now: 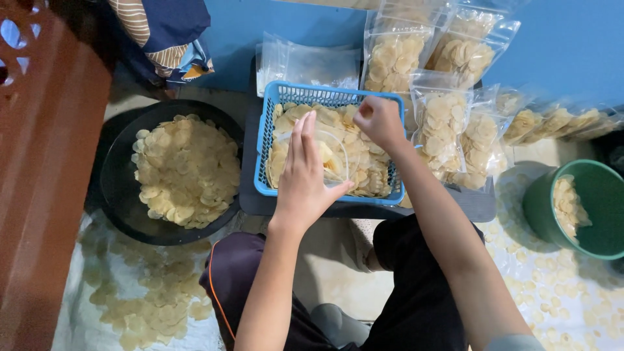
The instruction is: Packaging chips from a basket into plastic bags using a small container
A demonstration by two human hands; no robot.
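Clear bag [331, 153] pinched by both hands over blue basket [265, 140]; chips seemingly inside.

Left hand [304, 172] fingers straight, right hand [378, 120] curled.

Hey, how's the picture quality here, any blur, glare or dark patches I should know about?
Head view: mostly sharp, evenly lit from above; the left hand and right hand look slightly soft over the blue basket. Glare streaks the filled clear bags. The black basin rim and the top left corner fall into shadow. Straight edges bow a little toward the frame's sides.
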